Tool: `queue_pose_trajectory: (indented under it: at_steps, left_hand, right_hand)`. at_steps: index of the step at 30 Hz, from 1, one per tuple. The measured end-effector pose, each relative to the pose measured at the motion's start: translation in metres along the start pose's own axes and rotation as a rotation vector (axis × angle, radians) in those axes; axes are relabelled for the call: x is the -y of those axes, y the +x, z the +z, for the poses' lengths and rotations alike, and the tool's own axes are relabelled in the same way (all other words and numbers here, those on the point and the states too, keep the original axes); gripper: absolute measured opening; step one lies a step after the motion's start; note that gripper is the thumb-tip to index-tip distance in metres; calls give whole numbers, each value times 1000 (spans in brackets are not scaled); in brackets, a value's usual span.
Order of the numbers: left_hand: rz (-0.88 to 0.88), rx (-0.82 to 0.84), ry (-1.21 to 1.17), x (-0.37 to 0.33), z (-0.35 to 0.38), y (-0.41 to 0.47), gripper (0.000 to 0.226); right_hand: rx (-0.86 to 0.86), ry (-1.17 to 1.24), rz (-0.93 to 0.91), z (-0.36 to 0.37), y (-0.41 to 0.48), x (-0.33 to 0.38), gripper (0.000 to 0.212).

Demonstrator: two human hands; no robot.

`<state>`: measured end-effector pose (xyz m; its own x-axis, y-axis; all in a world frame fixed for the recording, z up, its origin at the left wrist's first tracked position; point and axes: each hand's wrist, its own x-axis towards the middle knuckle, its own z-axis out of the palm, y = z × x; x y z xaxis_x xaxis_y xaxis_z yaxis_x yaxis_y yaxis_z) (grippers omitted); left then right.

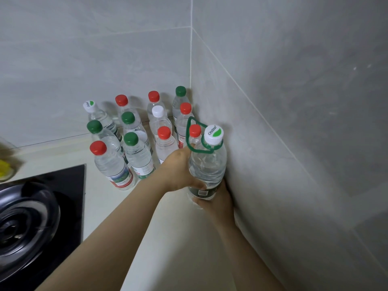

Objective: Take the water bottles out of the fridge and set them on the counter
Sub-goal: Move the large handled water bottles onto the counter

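Item: large bottle [207,164], clear ribbed plastic, water-filled, with a white screw cap [213,134] and a thin green carry loop [190,131] hanging from its neck. It is being held upright just beside the right-hand wall [294,122], at the front right of the group. Its base is hidden, so whether it is touching the counter [168,238] cannot be told.

Left hand [180,171]: is gripping the bottle's left flank, fingers wrapped round the body and thumb pressing near the dark green label [201,192].

Right hand [218,203]: is cupping the bottom end, fingers curling round it, knuckles close against the wall.

Stock: smaller bottles [136,156], clear plastic with red, green and white caps, are standing in tight rows in the corner, reaching the back wall [84,59].

Surfaces: the counter is looking smooth and pale; both walls are showing large matt grey tiles with thin joints.

Room: bare counter is lying open in front of the group. A black glass hob [69,185] carrying a round domed lid [25,217] is bounding the left.
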<state>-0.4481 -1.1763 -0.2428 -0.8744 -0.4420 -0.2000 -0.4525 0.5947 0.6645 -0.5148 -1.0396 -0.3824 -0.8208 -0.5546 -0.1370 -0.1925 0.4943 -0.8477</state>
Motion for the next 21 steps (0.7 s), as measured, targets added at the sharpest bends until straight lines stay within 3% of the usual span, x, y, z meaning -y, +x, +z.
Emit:
queue_pose_trajectory:
  at_steps: [8, 14, 21]
  left_hand:
    - [-20, 25, -39, 2, 2, 0, 87]
    - [-69, -15, -49, 1, 3, -15, 82]
    - [-87, -89, -94, 18, -2, -61, 70]
  right_hand:
    - [-15, -39, 23, 0, -2, 3, 90]
    - [-58, -105, -2, -8, -18, 5, 68]
    - [-91, -102, -19, -32, -57, 25, 58]
